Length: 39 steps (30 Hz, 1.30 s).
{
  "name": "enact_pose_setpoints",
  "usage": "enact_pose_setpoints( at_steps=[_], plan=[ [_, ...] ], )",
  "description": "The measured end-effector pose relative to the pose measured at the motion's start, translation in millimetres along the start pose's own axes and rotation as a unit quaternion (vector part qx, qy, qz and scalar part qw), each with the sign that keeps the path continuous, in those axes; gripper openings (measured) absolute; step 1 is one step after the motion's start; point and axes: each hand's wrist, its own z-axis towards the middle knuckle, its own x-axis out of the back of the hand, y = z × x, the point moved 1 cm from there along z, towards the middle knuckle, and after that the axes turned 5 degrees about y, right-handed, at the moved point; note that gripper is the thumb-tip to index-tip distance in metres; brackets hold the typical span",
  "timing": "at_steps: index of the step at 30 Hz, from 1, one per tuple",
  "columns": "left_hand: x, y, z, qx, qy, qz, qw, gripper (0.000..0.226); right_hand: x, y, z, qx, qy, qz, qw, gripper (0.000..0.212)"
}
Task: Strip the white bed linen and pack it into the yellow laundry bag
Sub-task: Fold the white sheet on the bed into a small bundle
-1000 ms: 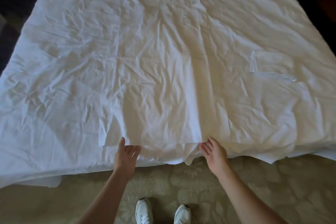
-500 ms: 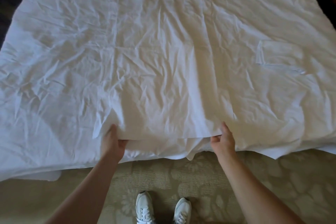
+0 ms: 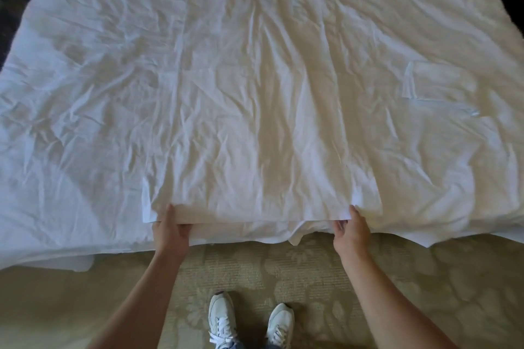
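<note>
White bed linen [image 3: 255,88], heavily creased, lies spread across the bed [image 3: 17,22] and overhangs its near edge. At that edge a top layer is lifted clear of the layer beneath. Left hand [image 3: 171,231] pinches the raised hem, thumb on top, fingers curled under. Right hand [image 3: 352,228] grips the same hem further right, thumb on top, fingers beneath. Patterned carpet [image 3: 312,272] lies below; two white trainers [image 3: 222,313] stand near the bed's near edge.
</note>
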Motion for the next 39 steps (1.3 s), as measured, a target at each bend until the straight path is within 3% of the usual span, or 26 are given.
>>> enact_pose_setpoints(
  at_steps=[4,6,9,17,23,27,30,32,33,35,36,39],
  plan=[
    [6,-6,5,0.072,-0.028,-0.068,0.995,0.029,1,1,-6,-0.010,-0.017,-0.059,0.998,0.028],
    [4,-12,-3,0.076,-0.072,-0.040,0.994,0.023,-1,6,-13,-0.017,-0.035,-0.101,0.994,0.028],
    [-6,-24,-12,0.087,-0.079,0.031,0.993,0.024,-3,25,-24,-0.050,-0.075,-0.150,0.985,0.021],
    [-11,-38,-19,0.010,-0.053,0.127,0.990,0.023,0,37,-23,0.026,-0.031,-0.247,0.968,0.016],
    [3,-35,-14,0.052,0.000,-0.010,0.999,0.024,5,34,-22,-0.006,-0.032,-0.171,0.985,0.023],
    [11,-12,4,0.023,0.031,-0.024,0.999,0.035,5,8,-10,0.035,-0.016,-0.094,0.995,0.027],
    [14,-8,5,0.022,0.018,-0.082,0.996,0.033,3,-3,-5,0.078,-0.011,-0.114,0.990,0.022],
    [16,-13,7,0.104,-0.004,-0.195,0.975,0.007,8,0,-6,0.073,-0.009,-0.136,0.988,0.014],
    [16,-17,2,0.131,-0.026,-0.204,0.970,0.014,12,4,-6,0.055,-0.007,-0.134,0.989,0.014],
    [16,-26,-6,0.114,-0.042,-0.162,0.979,0.006,19,11,-8,0.025,-0.015,-0.117,0.993,0.021],
    [15,-30,-9,0.056,-0.024,-0.070,0.996,0.018,19,13,-9,0.014,-0.030,-0.115,0.993,0.024],
    [-2,-41,-23,0.079,-0.072,0.020,0.994,0.018,10,25,-18,-0.030,-0.084,-0.140,0.986,0.025]
  ],
)
